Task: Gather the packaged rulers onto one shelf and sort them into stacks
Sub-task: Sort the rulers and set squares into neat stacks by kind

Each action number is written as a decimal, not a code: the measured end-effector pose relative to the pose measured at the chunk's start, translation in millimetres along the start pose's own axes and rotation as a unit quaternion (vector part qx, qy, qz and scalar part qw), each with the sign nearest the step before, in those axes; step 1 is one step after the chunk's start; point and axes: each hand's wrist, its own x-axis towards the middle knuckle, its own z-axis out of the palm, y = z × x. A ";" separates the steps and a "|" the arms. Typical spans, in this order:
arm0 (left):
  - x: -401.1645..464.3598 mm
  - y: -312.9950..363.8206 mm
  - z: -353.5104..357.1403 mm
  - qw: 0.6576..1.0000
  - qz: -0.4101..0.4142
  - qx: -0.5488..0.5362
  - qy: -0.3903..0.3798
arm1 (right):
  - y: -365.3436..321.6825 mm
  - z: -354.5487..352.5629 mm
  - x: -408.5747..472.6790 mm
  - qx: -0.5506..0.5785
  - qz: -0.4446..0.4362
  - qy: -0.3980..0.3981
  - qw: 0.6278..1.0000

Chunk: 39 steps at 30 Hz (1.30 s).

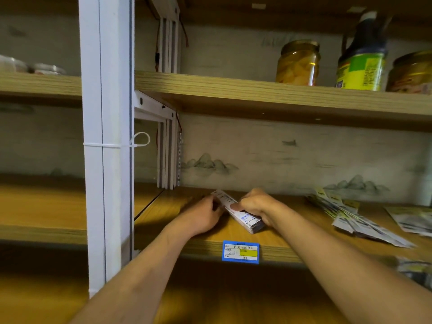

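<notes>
On the middle wooden shelf (163, 220), seen from the head camera, a stack of packaged rulers (243, 216) lies slanted, its far end pointing up-left toward the back wall. Both hands work it: the left hand (203, 218) has curled fingers pinching the stack's left edge, and the right hand (254, 205) wraps over the top, thumb pressing the printed face, so each grip is clamped on the stack. Further right on the same shelf, loose ruler packs (355, 218) lie fanned and overlapping. A blue price tag (240, 252) sits on the shelf's front edge just below the stack. Jars (298, 63) and a dark bottle (363, 54) stand on the shelf above.
</notes>
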 end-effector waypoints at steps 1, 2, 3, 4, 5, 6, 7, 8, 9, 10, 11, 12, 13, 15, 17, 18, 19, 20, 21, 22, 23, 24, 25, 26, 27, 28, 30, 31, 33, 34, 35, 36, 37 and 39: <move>0.6 -0.5 0.2 1.000 -0.001 -0.004 -0.002 | 0.0 1.5 1.0 0.016 0.002 0.007 1.000; 0.8 -0.7 0.2 1.000 -0.004 -0.008 -0.001 | -0.6 3.7 2.3 0.036 0.003 0.014 0.999; 1.1 -0.8 0.0 1.000 -0.006 -0.010 0.002 | -2.1 6.7 4.1 0.059 0.004 0.021 0.998; 1.1 -0.8 -0.4 1.000 -0.010 -0.013 0.005 | -3.4 10.3 5.8 0.084 0.007 0.028 0.996; 0.8 0.0 -0.9 1.000 -0.013 -0.019 0.009 | -4.7 14.1 6.8 0.107 0.010 0.036 0.994; 0.8 0.6 -1.6 0.999 -0.018 -0.028 0.012 | -6.1 18.2 7.7 0.127 0.015 0.043 0.991; 0.4 1.3 -2.0 0.999 -0.020 -0.039 0.013 | -7.1 22.0 7.7 0.141 0.019 0.052 0.988; 0.5 2.0 -2.3 0.999 -0.021 -0.047 0.009 | -8.1 25.2 8.1 0.147 0.023 0.063 0.987; 0.2 2.8 -2.5 0.999 -0.021 -0.049 0.000 | -8.6 27.1 7.6 0.142 0.026 0.074 0.987; -0.3 3.7 -3.1 0.999 -0.020 -0.043 -0.014 | -8.5 27.8 7.2 0.125 0.028 0.085 0.988; -0.8 4.8 -3.8 0.999 -0.017 -0.033 -0.028 | -8.2 26.7 6.1 0.097 0.028 0.092 0.991; -1.7 5.9 -4.5 0.999 -0.014 -0.025 -0.043 | -7.1 24.3 5.3 0.065 0.023 0.095 0.993; -2.5 7.1 -5.1 0.998 -0.010 -0.021 -0.054 | -5.8 20.8 4.7 0.033 0.014 0.095 0.995; -4.9 9.2 -6.1 0.998 -0.001 -0.007 -0.062 | -3.5 12.9 3.4 -0.026 -0.005 0.086 0.996; -6.6 10.3 -6.4 0.998 0.013 0.011 -0.057 | -1.4 7.2 3.4 -0.067 -0.018 0.082 0.994; -7.0 10.5 -6.2 0.998 0.020 0.015 -0.054 | -0.6 5.2 3.8 -0.081 -0.020 0.079 0.993; -7.0 10.3 -5.6 0.998 0.025 0.018 -0.055 | 0.1 3.8 3.8 -0.091 -0.021 0.076 0.993; -7.7 10.3 -5.2 0.998 0.027 0.021 -0.056 | 1.1 3.1 3.7 -0.096 -0.021 0.074 0.992; -7.7 10.3 -4.8 0.998 0.027 0.024 -0.058 | 2.7 2.8 4.1 -0.097 -0.024 0.074 0.992; -7.7 10.2 -4.7 0.998 0.024 0.027 -0.059 | 4.5 3.1 3.9 -0.097 -0.026 0.076 0.992; -7.2 10.2 -4.8 0.998 0.021 0.028 -0.059 | 6.2 3.6 3.2 -0.097 -0.030 0.080 0.992; -6.1 9.7 -4.5 0.998 0.018 0.031 -0.058 | 7.8 4.2 2.8 -0.098 -0.035 0.083 0.991; -6.2 10.0 -4.7 0.998 0.019 0.034 -0.058 | 9.3 4.6 2.6 -0.099 -0.040 0.087 0.990; -6.9 10.4 -4.9 0.998 0.021 0.033 -0.058 | 10.4 4.5 2.1 -0.098 -0.042 0.088 0.990; -7.5 10.6 -4.7 0.997 0.025 0.027 -0.061 | 11.4 3.8 0.8 -0.094 -0.042 0.089 0.991; -9.8 12.0 -5.3 0.997 0.033 0.012 -0.064 | 12.5 2.6 -0.5 -0.083 -0.039 0.090 0.992; -15.4 16.9 -7.4 0.997 0.040 -0.032 -0.058 | 15.3 -1.6 -5.4 -0.040 -0.042 0.100 0.993; -16.6 18.9 -9.2 0.997 0.042 -0.058 -0.040 | 16.5 -4.7 -8.4 -0.005 -0.047 0.104 0.993; -18.0 20.8 -15.1 0.993 0.031 -0.114 0.029 | 18.1 -9.4 -12.9 0.092 -0.043 0.085 0.991; -17.0 21.5 -18.4 0.987 0.016 -0.149 0.060 | 18.3 -11.8 -13.5 0.146 -0.031 0.061 0.987; -15.7 22.9 -21.7 0.977 -0.011 -0.198 0.074 | 17.5 -14.8 -15.3 0.199 -0.015 0.028 0.980; -15.4 25.4 -24.4 0.958 -0.057 -0.274 0.067 | 16.6 -16.9 -16.0 0.243 0.001 -0.005 0.970; -16.2 29.7 -26.6 0.926 -0.106 -0.360 0.040 | 15.5 -18.6 -16.6 0.276 0.014 -0.033 0.961; -19.1 38.7 -30.6 0.854 -0.179 -0.489 -0.015 | 14.5 -20.9 -17.4 0.313 0.028 -0.066 0.947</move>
